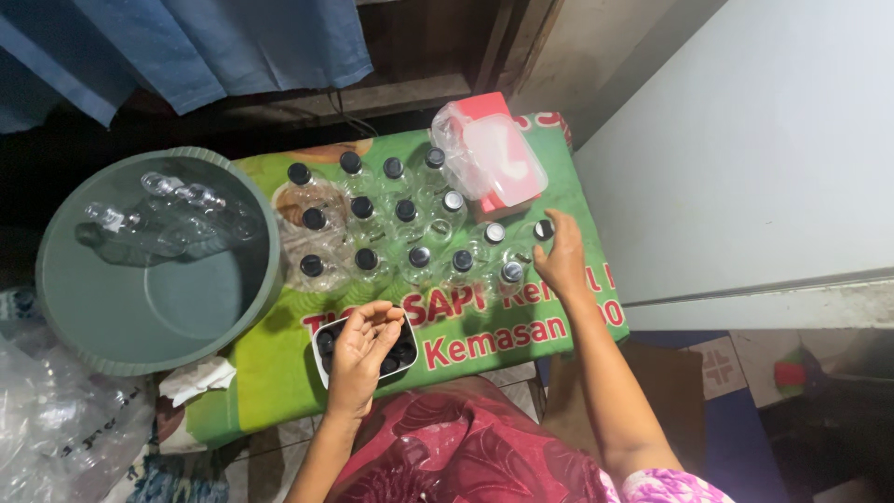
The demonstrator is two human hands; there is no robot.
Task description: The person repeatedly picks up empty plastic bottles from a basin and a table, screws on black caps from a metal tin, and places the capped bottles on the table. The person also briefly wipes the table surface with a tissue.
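small clear bottle (542, 235) at 3 o'clock of cluster: likely light, thin-walled, slippery; best held at black cap. right hand (562, 263) grip narrow on cap; left hand (363, 349) pinching caps over tray (321, 328).

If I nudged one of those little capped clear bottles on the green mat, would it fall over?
Probably. The capped bottles look empty and thin-walled, so likely light and tippy. Packed closely, one may knock its neighbours. Round, so it would likely roll.

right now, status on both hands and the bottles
Left hand over the tray of black caps, fingers curled. Right hand at a capped bottle. Nothing blocking.
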